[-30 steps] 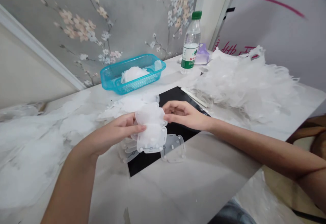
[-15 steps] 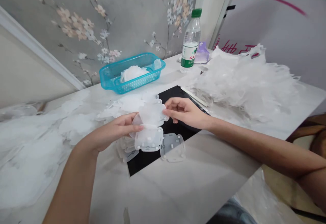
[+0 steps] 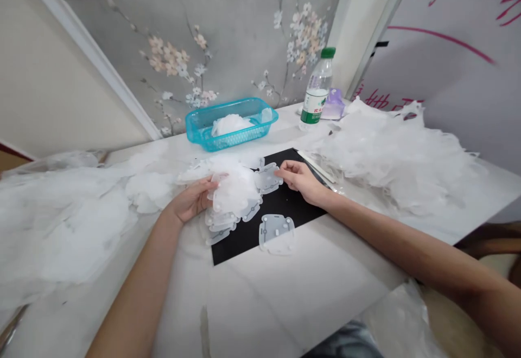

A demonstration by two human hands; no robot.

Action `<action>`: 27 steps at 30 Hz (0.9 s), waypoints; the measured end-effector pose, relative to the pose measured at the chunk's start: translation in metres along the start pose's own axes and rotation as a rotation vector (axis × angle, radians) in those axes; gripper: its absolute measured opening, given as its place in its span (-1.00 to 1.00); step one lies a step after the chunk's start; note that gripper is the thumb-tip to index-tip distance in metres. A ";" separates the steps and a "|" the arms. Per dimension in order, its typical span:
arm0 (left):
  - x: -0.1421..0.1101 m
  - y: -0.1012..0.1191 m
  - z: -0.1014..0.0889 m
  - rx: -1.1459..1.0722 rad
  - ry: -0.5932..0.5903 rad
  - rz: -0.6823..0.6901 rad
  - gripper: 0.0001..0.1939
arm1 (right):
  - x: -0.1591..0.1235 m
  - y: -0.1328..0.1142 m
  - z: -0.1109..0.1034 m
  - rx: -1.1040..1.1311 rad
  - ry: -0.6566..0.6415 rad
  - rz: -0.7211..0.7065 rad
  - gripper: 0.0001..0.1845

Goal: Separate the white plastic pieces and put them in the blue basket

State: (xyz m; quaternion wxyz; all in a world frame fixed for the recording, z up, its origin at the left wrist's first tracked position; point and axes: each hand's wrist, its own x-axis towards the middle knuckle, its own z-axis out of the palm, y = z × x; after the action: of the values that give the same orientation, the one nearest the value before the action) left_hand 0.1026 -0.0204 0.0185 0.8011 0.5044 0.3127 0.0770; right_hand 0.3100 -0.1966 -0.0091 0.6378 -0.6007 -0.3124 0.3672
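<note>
My left hand (image 3: 198, 198) is closed on a loose bunch of thin, translucent white plastic sheets (image 3: 232, 192), held over the left part of a black board (image 3: 280, 206). Between the thumb and fingers of my right hand (image 3: 299, 180) is the edge of one translucent plastic piece (image 3: 268, 178) with rounded corners and small slots. More such pieces lie overlapped beneath the bunch. A single separate piece (image 3: 277, 234) rests across the board's front edge, partly on the white table.
Behind stands a blue plastic basket (image 3: 232, 140) with white material inside. A water bottle (image 3: 315, 95) and a purple packet (image 3: 335, 104) are at the back. White plastic heaps up at right (image 3: 402, 157) and spreads out at left (image 3: 61, 222).
The camera view has shifted, tilting upward. My hands have moved apart, and my right hand now has a single piece out to the right of the bunch.
</note>
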 end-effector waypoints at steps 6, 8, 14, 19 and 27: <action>-0.006 -0.001 0.003 -0.082 0.033 0.011 -0.55 | 0.000 0.005 0.000 0.043 0.020 -0.030 -0.60; -0.007 -0.002 0.001 -0.094 0.033 0.006 -0.52 | 0.001 0.007 -0.001 0.054 0.014 -0.029 -0.60; -0.006 -0.004 -0.005 -0.121 -0.024 0.000 -0.49 | 0.002 0.009 -0.002 0.055 0.021 0.004 -0.59; -0.006 -0.004 -0.009 -0.174 -0.107 -0.039 -0.43 | 0.001 0.007 -0.002 0.028 0.030 0.028 -0.59; -0.006 -0.008 -0.015 -0.121 -0.071 -0.052 -0.43 | -0.001 0.007 0.003 -0.084 -0.042 0.037 -0.64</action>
State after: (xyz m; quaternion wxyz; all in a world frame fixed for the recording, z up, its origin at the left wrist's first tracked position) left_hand 0.0874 -0.0160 0.0100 0.8423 0.4493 0.2921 0.0570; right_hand 0.3061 -0.1958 -0.0156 0.5982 -0.6249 -0.3296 0.3781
